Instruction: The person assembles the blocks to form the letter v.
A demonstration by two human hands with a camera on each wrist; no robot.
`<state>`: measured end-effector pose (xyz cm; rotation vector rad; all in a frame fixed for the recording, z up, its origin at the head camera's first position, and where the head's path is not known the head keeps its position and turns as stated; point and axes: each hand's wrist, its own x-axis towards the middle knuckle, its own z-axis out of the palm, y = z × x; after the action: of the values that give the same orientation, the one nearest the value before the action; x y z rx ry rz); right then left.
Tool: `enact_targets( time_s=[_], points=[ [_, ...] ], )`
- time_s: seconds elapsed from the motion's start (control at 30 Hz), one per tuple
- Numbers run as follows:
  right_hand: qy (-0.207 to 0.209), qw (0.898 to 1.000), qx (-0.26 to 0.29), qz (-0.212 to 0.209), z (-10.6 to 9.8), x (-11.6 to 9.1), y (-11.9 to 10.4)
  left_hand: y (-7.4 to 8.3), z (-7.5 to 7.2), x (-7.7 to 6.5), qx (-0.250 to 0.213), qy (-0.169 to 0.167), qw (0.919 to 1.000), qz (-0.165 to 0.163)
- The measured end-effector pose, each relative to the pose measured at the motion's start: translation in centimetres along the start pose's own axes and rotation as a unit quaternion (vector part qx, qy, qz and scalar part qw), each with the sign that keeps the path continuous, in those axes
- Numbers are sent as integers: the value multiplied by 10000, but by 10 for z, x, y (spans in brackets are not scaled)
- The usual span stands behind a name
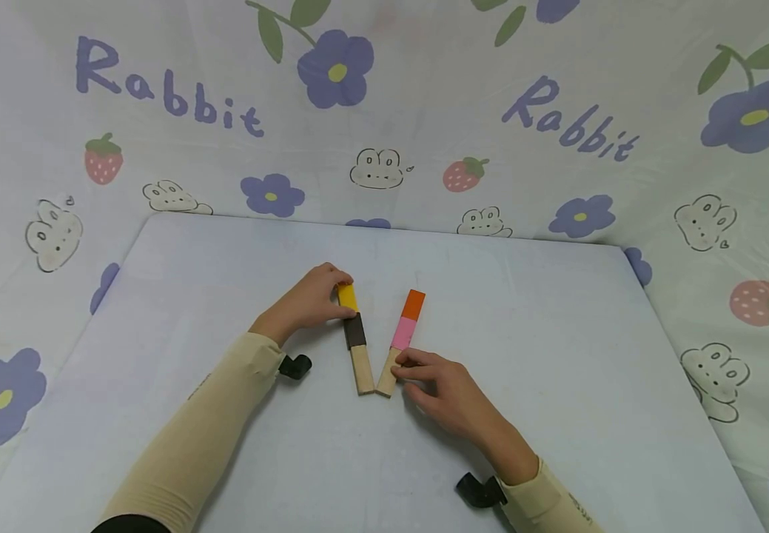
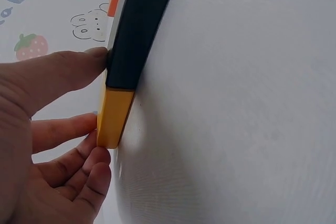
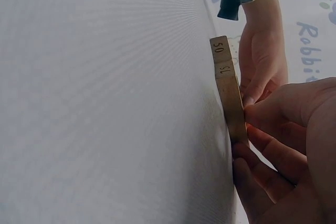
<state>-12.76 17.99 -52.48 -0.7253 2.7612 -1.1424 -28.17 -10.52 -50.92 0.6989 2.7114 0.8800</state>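
Observation:
Two rows of small flat blocks meet at their near ends in a V. The left row runs from a yellow block (image 1: 347, 297) through a dark block (image 1: 355, 331) to a plain wooden block (image 1: 362, 370). An orange block (image 1: 414, 304), a pink block (image 1: 403, 333) and another wooden block (image 1: 386, 380) make up the right row. My left hand (image 1: 314, 296) pinches the yellow block, its thumb on the dark block's edge near the joint. With bent fingers, my right hand (image 1: 447, 389) holds the right row's wooden block at its side; fingers partly hide it.
Under the blocks lies a white tabletop (image 1: 557, 355). A cloth (image 1: 411, 89) printed with rabbits, flowers and strawberries hangs behind it and at the sides. Black wrist cameras (image 1: 295, 367) sit at both beige sleeves (image 1: 211, 414).

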Motion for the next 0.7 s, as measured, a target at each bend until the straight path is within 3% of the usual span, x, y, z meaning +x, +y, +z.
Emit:
enact_targets(
  time_s=[0.7],
  points=[
    [-62,9999,-123,-60,-1,1,-1,4,-2,-1,-43,-36,10000,-61]
  ],
)
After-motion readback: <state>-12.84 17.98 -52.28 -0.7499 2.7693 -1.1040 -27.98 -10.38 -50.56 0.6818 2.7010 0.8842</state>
